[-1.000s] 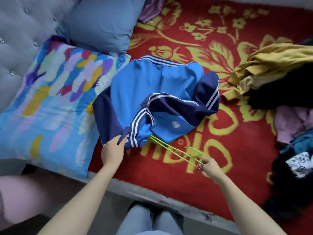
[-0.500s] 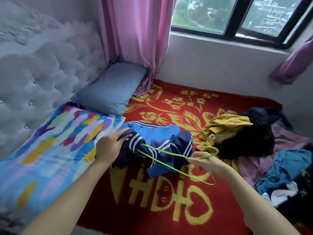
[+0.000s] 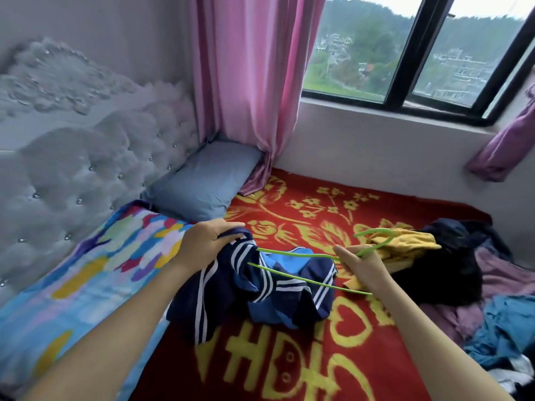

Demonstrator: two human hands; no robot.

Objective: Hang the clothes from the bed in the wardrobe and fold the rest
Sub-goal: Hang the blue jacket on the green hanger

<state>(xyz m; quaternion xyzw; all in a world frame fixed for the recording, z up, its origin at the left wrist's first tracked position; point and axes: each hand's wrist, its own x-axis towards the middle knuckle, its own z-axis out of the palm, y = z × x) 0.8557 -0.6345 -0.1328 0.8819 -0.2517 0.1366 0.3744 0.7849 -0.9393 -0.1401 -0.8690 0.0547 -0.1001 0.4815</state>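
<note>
At 6 o'clock, left hand (image 3: pixel 202 244) clamps blue jacket (image 3: pixel 260 290), now lifted off the blanket (image 3: pixel 318 357). Right hand (image 3: pixel 362 266) grips green hanger (image 3: pixel 292 266), 1 arm inserted; hanging comes next.

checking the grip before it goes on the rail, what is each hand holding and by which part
The left hand grips the jacket by a bunched navy striped edge. The right hand holds the green hanger just below its hook.
</note>
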